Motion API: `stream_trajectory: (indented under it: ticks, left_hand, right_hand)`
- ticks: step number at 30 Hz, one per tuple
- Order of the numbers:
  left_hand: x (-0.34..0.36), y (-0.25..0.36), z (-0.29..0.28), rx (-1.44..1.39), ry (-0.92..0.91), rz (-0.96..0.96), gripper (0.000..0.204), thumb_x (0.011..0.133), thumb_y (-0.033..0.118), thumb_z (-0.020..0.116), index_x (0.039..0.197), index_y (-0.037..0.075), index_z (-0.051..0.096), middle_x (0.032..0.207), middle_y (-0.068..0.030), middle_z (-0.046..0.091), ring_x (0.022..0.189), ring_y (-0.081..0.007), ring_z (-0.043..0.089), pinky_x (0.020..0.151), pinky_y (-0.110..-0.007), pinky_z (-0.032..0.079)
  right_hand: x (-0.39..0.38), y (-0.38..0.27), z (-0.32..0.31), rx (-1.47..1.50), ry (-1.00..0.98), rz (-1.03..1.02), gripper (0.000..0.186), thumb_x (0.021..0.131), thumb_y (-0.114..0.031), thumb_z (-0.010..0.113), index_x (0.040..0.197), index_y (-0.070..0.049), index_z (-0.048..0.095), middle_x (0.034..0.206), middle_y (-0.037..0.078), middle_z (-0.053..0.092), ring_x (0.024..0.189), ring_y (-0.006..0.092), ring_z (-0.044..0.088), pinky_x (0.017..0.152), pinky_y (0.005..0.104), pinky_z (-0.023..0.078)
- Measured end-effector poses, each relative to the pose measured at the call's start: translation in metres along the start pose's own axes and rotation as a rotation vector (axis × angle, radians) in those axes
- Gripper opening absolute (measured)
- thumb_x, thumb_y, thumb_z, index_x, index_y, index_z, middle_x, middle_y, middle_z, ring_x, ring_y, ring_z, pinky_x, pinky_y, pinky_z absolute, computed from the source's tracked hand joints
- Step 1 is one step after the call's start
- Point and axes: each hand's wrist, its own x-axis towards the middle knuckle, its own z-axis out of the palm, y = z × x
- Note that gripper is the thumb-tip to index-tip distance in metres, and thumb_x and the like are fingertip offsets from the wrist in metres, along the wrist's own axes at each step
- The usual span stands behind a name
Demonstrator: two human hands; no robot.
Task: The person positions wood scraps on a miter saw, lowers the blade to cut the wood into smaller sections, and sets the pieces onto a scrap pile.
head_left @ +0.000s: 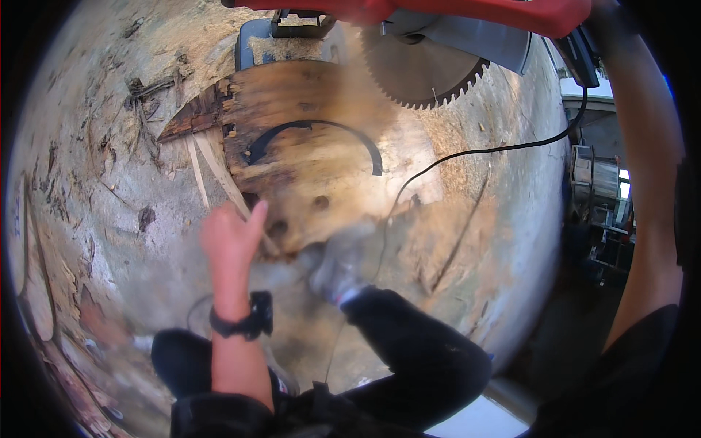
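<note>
A red-handled circular saw (496,11), with a large toothed blade (423,69), is at the top, over the far right of a thick, weathered wooden board (307,197). My right hand (604,22) is at the right end of the red handle, closed round it, though blur and the picture's rim hide most fingers. At the board's left side my left hand (232,230), thumb raised, is closed on a narrow wood strip (219,166). The strip slants along the board's edge. A curved black band (321,125) shows across the board's face.
My grey shoe (337,266) is against the board's near end. A black cord (482,151) hangs from the saw and curves down beside the board. Sawdust (456,146) and wood scraps (139,87) litter the rough ground. Metal equipment (602,182) stands at the far right.
</note>
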Motion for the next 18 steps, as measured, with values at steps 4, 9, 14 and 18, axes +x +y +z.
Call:
stream_trajectory:
  ticks: [4,9,14,18]
  left_hand:
    - [-0.013,0.049,-0.015,-0.227,-0.105,0.150,0.041,0.072,0.040,0.071,0.066,0.001,0.061,0.058,-0.0153,0.057,0.056,-0.0290,0.059,0.053,-0.040,0.044]
    - [-0.014,0.161,0.047,-0.438,-0.380,0.696,0.081,0.073,0.038,0.068,0.136,-0.001,0.033,0.123,-0.0250,0.051,0.114,-0.0359,0.051,0.097,-0.039,0.041]
    - [-0.005,0.232,0.131,-0.321,-0.613,0.807,0.092,0.074,0.038,0.066,0.142,0.000,0.017,0.127,-0.0215,0.048,0.114,-0.0337,0.051,0.098,-0.039,0.041]
    - [-0.070,0.267,0.115,-0.550,-0.922,1.072,0.021,0.077,0.016,0.052,0.086,0.001,0.063,0.077,-0.0182,0.063,0.070,-0.0325,0.061,0.064,-0.043,0.049]
  right_hand:
    - [0.003,0.002,-0.002,0.017,0.056,-0.039,0.048,0.088,-0.032,0.055,0.108,0.012,0.050,0.083,0.017,0.063,0.060,0.0136,0.061,0.054,0.0195,0.054]
    - [0.002,0.008,-0.010,0.233,0.030,0.068,0.049,0.088,-0.032,0.055,0.107,0.014,0.050,0.079,0.018,0.062,0.058,0.0142,0.060,0.052,0.0202,0.055]
    - [0.006,0.002,0.006,0.036,0.038,0.011,0.047,0.088,-0.029,0.051,0.110,0.013,0.048,0.078,0.018,0.062,0.055,0.0143,0.060,0.049,0.0189,0.054]
    - [0.002,0.009,0.011,0.068,0.072,0.003,0.049,0.089,-0.027,0.049,0.117,0.013,0.046,0.076,0.016,0.062,0.051,0.0131,0.058,0.048,0.0178,0.053]
